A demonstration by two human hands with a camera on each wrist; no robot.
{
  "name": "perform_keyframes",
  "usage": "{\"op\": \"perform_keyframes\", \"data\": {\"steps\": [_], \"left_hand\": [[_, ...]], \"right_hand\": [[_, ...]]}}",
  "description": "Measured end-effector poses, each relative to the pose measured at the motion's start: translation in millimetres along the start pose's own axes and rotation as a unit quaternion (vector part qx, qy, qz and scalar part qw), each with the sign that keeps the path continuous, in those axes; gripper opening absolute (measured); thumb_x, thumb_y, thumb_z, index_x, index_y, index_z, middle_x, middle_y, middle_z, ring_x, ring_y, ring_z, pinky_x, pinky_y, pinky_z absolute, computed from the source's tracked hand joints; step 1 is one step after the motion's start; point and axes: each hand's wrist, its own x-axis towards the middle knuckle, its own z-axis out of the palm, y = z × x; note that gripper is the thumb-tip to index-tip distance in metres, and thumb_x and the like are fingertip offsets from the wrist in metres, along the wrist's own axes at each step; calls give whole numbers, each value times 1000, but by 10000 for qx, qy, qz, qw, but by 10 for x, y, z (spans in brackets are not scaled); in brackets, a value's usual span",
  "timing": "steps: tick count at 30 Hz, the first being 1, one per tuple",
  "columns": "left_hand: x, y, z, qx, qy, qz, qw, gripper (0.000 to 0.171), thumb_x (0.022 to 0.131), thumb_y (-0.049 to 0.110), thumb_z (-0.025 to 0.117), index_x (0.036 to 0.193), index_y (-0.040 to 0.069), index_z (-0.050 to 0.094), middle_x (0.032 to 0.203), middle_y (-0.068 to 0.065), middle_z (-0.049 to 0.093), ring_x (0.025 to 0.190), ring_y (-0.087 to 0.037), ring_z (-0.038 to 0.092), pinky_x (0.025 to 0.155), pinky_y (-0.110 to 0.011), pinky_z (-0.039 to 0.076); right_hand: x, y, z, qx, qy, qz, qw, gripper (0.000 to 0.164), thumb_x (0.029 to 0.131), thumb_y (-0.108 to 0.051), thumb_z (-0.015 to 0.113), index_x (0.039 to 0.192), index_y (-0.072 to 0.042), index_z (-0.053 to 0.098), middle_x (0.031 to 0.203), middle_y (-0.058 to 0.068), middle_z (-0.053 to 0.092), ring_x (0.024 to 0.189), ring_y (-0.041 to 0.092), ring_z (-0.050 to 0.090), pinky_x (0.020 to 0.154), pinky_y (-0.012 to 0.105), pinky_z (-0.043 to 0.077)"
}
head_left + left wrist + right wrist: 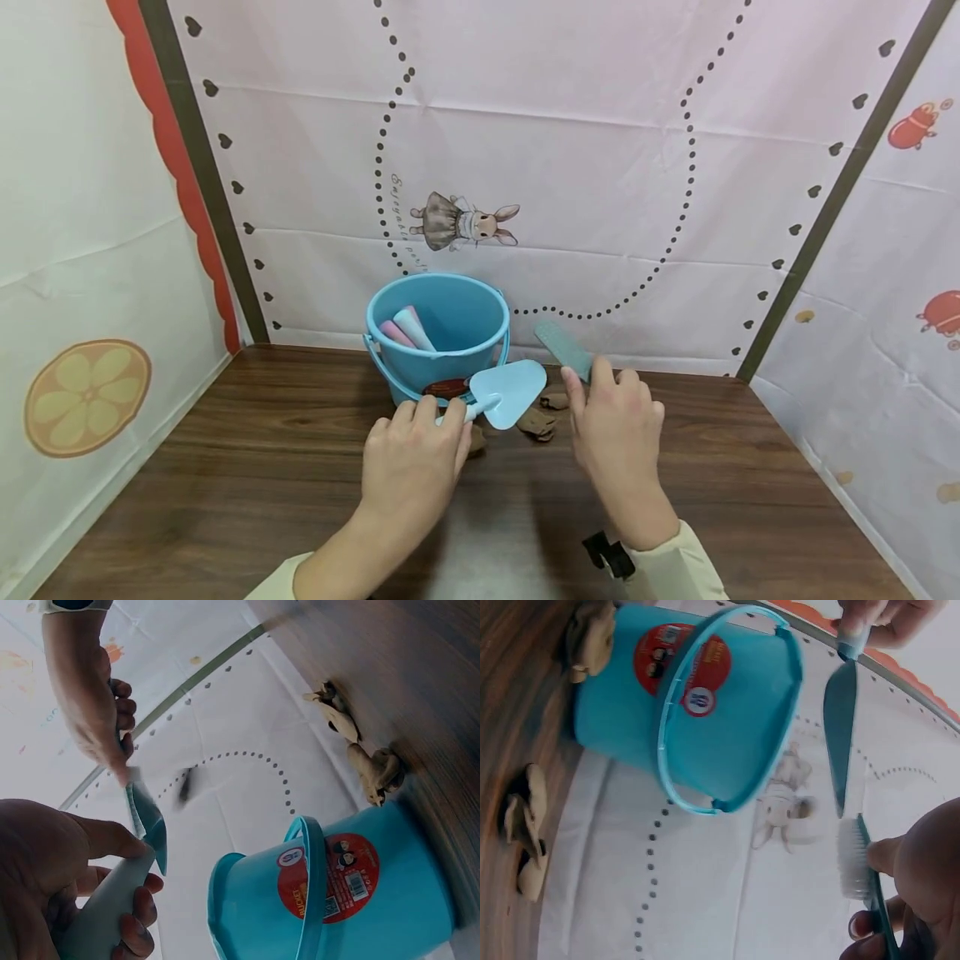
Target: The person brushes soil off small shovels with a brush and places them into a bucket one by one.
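My left hand grips the handle of a light blue toy trowel, its blade pointing right in front of a blue bucket. Between the thumb and fingers of my right hand is a teal brush with pale bristles. In the right wrist view the bristles are close to the trowel blade's tip; whether they touch, I cannot tell. The bucket stands upright on the table, its handle hanging down in front. Inside lean pink and white tapered pieces.
Several brown crumpled pieces lie on the dark wood table, right of the bucket and partly under the trowel. A printed white cloth hangs close behind the bucket, with more cloth on both sides.
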Motion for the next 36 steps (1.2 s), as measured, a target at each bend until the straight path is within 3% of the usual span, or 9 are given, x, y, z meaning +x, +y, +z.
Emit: {"op": "perform_keyframes", "data": {"steps": [3, 6, 10, 13, 20, 26, 36], "left_hand": [[-1, -6, 3, 18, 16, -14, 10000, 20, 85, 27, 78, 87, 10, 68, 69, -8, 56, 54, -22, 49, 43, -29, 29], [6, -19, 8, 37, 111, -67, 9999, 20, 84, 26, 79, 88, 10, 68, 70, -9, 58, 56, -24, 52, 43, -31, 33], [20, -26, 15, 8, 194, -113, 9997, 20, 84, 26, 80, 90, 9, 70, 71, -10, 59, 58, -27, 57, 42, -34, 38], [20, -23, 14, -31, 173, -129, 9998, 21, 84, 27, 80, 91, 10, 70, 71, -10, 60, 59, -27, 58, 42, -35, 40], [1, -8, 19, -14, -2, -49, 10000, 21, 84, 27, 80, 88, 11, 68, 70, -9, 57, 56, -23, 51, 43, -30, 31], [-9, -34, 33, 142, -2, -110, 9998, 17, 86, 24, 77, 89, 11, 66, 66, -9, 53, 52, -22, 45, 43, -29, 25], [-8, -47, 49, 190, 140, -271, 9994, 21, 89, 26, 76, 87, 13, 60, 68, -10, 48, 53, -24, 44, 44, -31, 23]], "right_hand": [[-36, -78, -44, 145, -136, -67, 9998, 45, 102, -49, 56, 86, -6, 51, 68, 11, 44, 60, 33, 49, 52, 45, 35], [-125, -239, -56, 160, -218, -433, 9987, 45, 100, -50, 58, 86, -7, 53, 68, 9, 46, 61, 32, 51, 51, 43, 34], [-272, -410, 12, 24, -30, -1115, 9938, 45, 97, -51, 63, 85, -7, 57, 67, 8, 45, 55, 26, 48, 46, 36, 29], [-313, -434, 90, -60, 134, -1289, 9916, 45, 94, -50, 67, 85, -7, 58, 66, 9, 45, 52, 26, 46, 44, 35, 27], [-162, -194, 174, -183, 67, -667, 9976, 44, 94, -47, 68, 86, -5, 57, 66, 12, 46, 57, 33, 50, 47, 43, 37], [-30, 28, 166, -186, -49, -60, 9998, 45, 100, -47, 61, 83, -6, 51, 66, 12, 42, 58, 35, 49, 50, 49, 40], [-14, -21, 75, 22, -486, 131, 9987, 46, 103, -50, 52, 87, -7, 52, 69, 11, 43, 62, 32, 49, 55, 47, 40]]}}
